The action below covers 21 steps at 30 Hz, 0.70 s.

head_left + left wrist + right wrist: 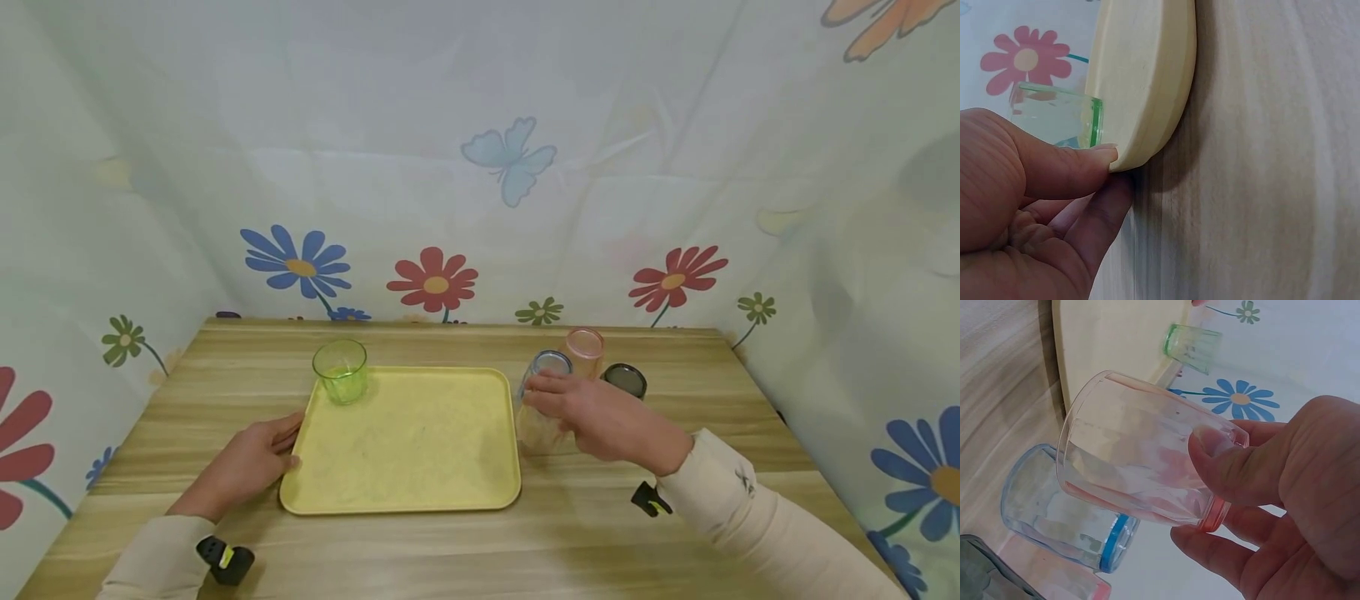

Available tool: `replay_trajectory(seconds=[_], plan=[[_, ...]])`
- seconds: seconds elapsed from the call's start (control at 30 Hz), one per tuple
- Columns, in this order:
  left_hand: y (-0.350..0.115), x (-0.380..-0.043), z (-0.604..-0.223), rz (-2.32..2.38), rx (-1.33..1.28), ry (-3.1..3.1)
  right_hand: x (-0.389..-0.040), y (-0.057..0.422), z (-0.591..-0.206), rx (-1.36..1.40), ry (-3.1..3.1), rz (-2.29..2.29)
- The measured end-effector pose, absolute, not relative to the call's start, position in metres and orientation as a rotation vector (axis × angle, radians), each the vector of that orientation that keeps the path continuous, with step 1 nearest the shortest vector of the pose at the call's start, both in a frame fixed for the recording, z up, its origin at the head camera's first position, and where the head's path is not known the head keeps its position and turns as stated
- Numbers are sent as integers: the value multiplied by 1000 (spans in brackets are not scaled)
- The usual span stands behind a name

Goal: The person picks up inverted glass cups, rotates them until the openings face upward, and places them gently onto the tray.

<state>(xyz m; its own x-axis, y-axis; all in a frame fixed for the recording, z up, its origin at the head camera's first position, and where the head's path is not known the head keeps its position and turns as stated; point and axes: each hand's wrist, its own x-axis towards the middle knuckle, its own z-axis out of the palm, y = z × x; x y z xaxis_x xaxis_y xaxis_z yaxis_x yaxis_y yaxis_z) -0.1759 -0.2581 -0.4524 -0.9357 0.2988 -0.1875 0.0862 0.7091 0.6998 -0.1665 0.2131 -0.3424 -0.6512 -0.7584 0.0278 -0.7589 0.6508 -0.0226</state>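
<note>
My left hand (pixel 251 467) pinches the left edge of a pale yellow tray (pixel 420 467), thumb over the rim and a finger beneath, as the left wrist view shows. On the tray's far left corner stands a green clear glass (pixel 343 385), mouth up. By its base, my right hand (pixel 603 417) grips a pink-tinted clear glass (pixel 1141 450), mouth down, just right of the tray. Right behind it a blue clear glass (pixel 551 362) stands upside down, partly covered by the hand in the head view.
Behind the right hand, another pink glass (pixel 585 345) and a dark grey glass (pixel 626 380) stand upside down close together. All this is on a wood-grain table (pixel 360 554), with a flower-patterned curtain (pixel 420 192) along its back and sides.
</note>
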Motion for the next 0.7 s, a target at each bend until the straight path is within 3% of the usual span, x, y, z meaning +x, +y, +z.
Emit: replay_trajectory(seconds=[0.7], plan=[[-258, -176, -452, 1017, 307, 2652, -167, 206, -322, 1374, -2759, -14]])
